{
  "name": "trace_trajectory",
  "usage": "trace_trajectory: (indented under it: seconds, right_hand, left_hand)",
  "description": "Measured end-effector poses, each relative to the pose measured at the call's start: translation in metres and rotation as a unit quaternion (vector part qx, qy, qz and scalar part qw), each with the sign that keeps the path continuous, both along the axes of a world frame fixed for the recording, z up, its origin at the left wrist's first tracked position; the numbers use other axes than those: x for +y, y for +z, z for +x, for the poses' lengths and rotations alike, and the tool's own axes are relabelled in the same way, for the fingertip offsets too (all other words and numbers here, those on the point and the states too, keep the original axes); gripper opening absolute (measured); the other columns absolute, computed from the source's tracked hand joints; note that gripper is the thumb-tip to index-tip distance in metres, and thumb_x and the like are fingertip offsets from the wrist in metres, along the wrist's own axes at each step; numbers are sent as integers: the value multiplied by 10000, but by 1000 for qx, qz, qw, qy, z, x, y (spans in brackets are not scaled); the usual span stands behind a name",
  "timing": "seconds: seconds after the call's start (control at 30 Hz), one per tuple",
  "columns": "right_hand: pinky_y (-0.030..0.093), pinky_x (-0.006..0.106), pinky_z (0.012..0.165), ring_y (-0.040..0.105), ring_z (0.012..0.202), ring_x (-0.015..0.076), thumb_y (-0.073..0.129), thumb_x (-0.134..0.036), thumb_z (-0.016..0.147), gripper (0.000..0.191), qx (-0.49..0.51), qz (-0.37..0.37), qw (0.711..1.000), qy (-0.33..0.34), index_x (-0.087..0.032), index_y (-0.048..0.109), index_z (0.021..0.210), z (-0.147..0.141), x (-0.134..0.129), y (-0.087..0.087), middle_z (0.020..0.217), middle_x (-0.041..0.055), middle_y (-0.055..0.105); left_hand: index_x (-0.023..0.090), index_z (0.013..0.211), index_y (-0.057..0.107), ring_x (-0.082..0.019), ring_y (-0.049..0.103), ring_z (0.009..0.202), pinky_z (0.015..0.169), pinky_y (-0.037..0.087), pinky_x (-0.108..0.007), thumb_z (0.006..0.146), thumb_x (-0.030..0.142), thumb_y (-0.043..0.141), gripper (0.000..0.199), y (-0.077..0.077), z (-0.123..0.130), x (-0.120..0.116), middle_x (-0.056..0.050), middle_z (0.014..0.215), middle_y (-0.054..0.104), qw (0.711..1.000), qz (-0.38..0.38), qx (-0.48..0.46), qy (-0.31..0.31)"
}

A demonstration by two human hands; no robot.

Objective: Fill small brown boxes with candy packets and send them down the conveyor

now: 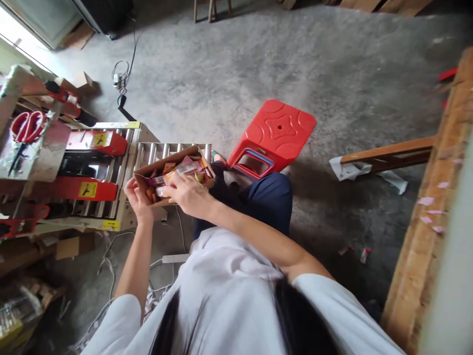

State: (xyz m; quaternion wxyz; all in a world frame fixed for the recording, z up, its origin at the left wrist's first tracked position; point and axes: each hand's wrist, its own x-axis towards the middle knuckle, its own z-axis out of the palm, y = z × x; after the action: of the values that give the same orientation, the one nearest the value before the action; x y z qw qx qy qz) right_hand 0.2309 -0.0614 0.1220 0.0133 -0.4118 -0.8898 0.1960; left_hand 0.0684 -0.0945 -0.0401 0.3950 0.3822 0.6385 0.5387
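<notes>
An open cardboard box (172,163) filled with small colourful packets (186,166) sits tilted at the near end of a roller conveyor (158,150). My left hand (138,199) grips the box at its left end, fingers around the outside of the wall. Over the box's near edge reaches my right hand (186,195). Its fingers are bent and a little apart, resting on the packets; their tips are partly hidden among them.
A red plastic stool (277,128) stands ahead of my knees. To the left is a taping machine (92,165), with red scissors (28,127) on top. A wooden bench (428,222) runs along the right. Cables and a power strip (175,258) lie on the floor.
</notes>
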Motion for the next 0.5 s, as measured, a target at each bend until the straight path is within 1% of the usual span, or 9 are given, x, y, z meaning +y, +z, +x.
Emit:
trace_trajectory:
  seconds: [0.03, 0.07, 0.1, 0.17, 0.2, 0.27, 0.33, 0.4, 0.5]
  right_hand:
    - [426, 326, 1004, 552, 1102, 213, 472, -242, 1007, 254, 41, 17, 999, -17, -226, 674, 1160, 10, 4, 7, 1182, 58, 629]
    - [423, 339, 1023, 547, 1122, 218, 498, -256, 1000, 250, 80, 28, 995, -51, -214, 654, 1191, 22, 11, 14, 1199, 69, 620]
    - [435, 354, 1011, 559, 1104, 219, 531, -267, 985, 242, 110, 22, 989, -96, -205, 643, 1191, 36, 19, 20, 1177, 74, 626]
    - [484, 353, 892, 608, 958, 202, 614, -259, 921, 188, 131, -52, 973, -182, -191, 650, 1092, 59, 39, 24, 1017, 54, 657]
    - [491, 331, 813, 617, 862, 182, 657, -250, 874, 168, 126, -112, 965, -199, -185, 653, 1029, 66, 49, 21, 929, 31, 660]
    - [466, 290, 718, 608, 743, 147, 719, -234, 793, 156, 93, -230, 954, -169, -178, 663, 928, 67, 65, 7, 814, -3, 656]
    - [434, 280, 697, 599, 712, 136, 760, -223, 747, 132, 21, -286, 953, -101, -177, 678, 839, 53, 76, -12, 774, -7, 663]
    - [407, 289, 693, 590, 702, 144, 798, -238, 719, 138, -76, -275, 958, -40, -183, 683, 771, 35, 82, -26, 757, 6, 673]
    - [393, 297, 666, 589, 690, 163, 793, -357, 749, 203, -180, -264, 947, 11, -185, 685, 746, 19, 91, -29, 753, 30, 686]
  left_hand:
    - [239, 1153, 486, -156, 555, 853, 747, 479, -270, 866, 688, 470, 533, 0, -8, -2, -29, 947, 537, 998, 31, -8, 55]
    - [243, 1104, 500, -148, 546, 827, 749, 480, -269, 820, 644, 578, 498, 1, -16, -4, -17, 918, 529, 994, 57, -17, 87]
    - [243, 1045, 516, -140, 535, 790, 736, 479, -266, 768, 595, 671, 473, 3, -24, -5, -6, 887, 526, 993, 72, -23, 89]
    - [235, 926, 546, -130, 512, 706, 665, 468, -261, 699, 546, 765, 443, 10, -36, -2, 4, 824, 529, 997, 69, -13, 24]
    - [229, 878, 561, -128, 503, 669, 622, 456, -260, 686, 546, 782, 432, 14, -39, 2, 2, 797, 537, 998, 58, -2, -24]
    - [219, 837, 605, -130, 510, 628, 571, 441, -262, 694, 549, 782, 401, 23, -41, 15, -9, 773, 576, 988, 30, 33, -148]
    - [215, 845, 653, -136, 535, 614, 563, 443, -265, 716, 525, 770, 355, 30, -36, 31, -14, 760, 618, 953, 4, 80, -291]
    - [213, 840, 674, -141, 555, 610, 574, 447, -266, 729, 471, 759, 293, 31, -27, 47, -8, 739, 637, 911, -14, 129, -391]
    - [203, 786, 660, -144, 551, 586, 580, 440, -270, 734, 422, 744, 241, 33, -21, 64, -4, 684, 629, 876, -24, 169, -450]
